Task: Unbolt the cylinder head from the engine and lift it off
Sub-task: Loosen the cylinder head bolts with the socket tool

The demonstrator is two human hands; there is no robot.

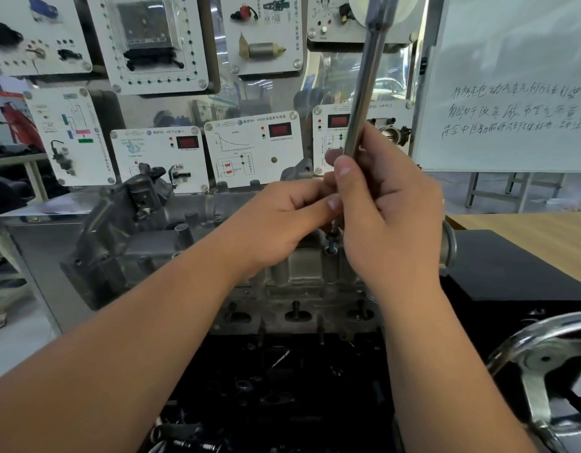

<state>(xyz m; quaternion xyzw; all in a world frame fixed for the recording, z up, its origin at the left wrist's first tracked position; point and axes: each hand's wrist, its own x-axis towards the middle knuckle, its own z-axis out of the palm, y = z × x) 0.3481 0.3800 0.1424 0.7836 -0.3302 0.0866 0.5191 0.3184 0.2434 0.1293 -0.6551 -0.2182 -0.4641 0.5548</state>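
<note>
From my seat the cylinder head (302, 273) lay in the middle of the view, a grey casting with its long axis running left to right across the frame, sitting on top of the dark engine (282, 387) below it. Its near face showed a row of ports; its far edge was hidden behind the wrists.

A long steel wrench handle (364, 83) rose steeply from the cylinder head, leaning slightly to the right as it went up, and its upper end was cut off by the top of the frame. My right hand (390, 210) was wrapped around its lower part, thumb pressed along the shaft. My left hand (282, 223) came in from the left of the cylinder head, its fingertips pinching the same shaft just under the right thumb. Below both hands a short dark bit (333, 245) dropped into the top of the cylinder head; I could not make out the bolt itself, since the palms covered that spot.

To the right of the cylinder head stood a shiny handwheel (544, 358), partly cut off at the frame edge, and a wooden tabletop (527, 230) beyond it. Behind the cylinder head hung white display panels (253, 152), and a whiteboard (511, 93) with handwriting too blurred to read.
</note>
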